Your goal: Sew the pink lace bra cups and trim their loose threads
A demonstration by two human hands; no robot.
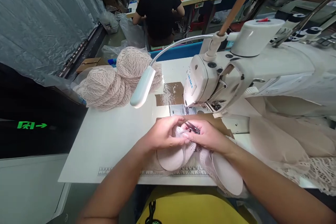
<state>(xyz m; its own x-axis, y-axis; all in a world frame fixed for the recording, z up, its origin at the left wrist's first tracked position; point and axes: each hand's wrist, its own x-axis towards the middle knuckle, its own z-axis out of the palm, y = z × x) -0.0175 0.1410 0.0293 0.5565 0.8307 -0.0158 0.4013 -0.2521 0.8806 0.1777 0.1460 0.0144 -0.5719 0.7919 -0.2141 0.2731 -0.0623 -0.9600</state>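
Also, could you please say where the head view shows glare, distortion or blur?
Head view: the lamp glares off the tape by the sewing machine, whose arm the wide lens stretches rightward; the left hand, right hand and lace cup look sharp.

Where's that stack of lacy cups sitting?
In the head view, the stack of lacy cups sits back left on the white table, beside the lamp head.
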